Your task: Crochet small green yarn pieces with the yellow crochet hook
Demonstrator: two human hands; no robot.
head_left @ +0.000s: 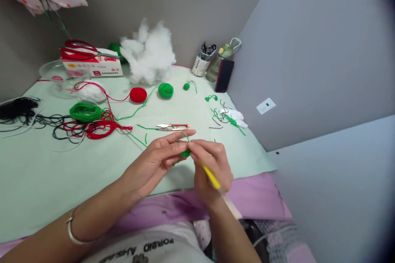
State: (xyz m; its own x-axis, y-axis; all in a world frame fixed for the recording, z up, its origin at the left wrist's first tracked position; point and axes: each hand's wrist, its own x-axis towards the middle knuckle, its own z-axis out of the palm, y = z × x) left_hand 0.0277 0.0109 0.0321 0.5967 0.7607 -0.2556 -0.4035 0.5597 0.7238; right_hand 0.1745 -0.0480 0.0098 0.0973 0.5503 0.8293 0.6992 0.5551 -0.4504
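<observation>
Between the thumb and fingers of my left hand [156, 158] is a small green crocheted piece [185, 153], mostly hidden by the fingers. A strand of green yarn runs over the left index finger. My right hand [214, 166] is closed around a crochet hook [212, 177] with a yellow handle, its tip meeting the green piece. Just beyond the hands lie thread snips [173, 127] with orange handles. Green yarn trails from the left hand toward the left side of the table.
Tangled red yarn [101, 129], black yarn [18, 109] and a green skein [85, 111] lie left. Red [138, 95] and green [166, 90] balls sit behind, before white stuffing [151, 53]. A phone [224, 76] leans on a bottle [212, 70]; yarn scraps [233, 120] lie right.
</observation>
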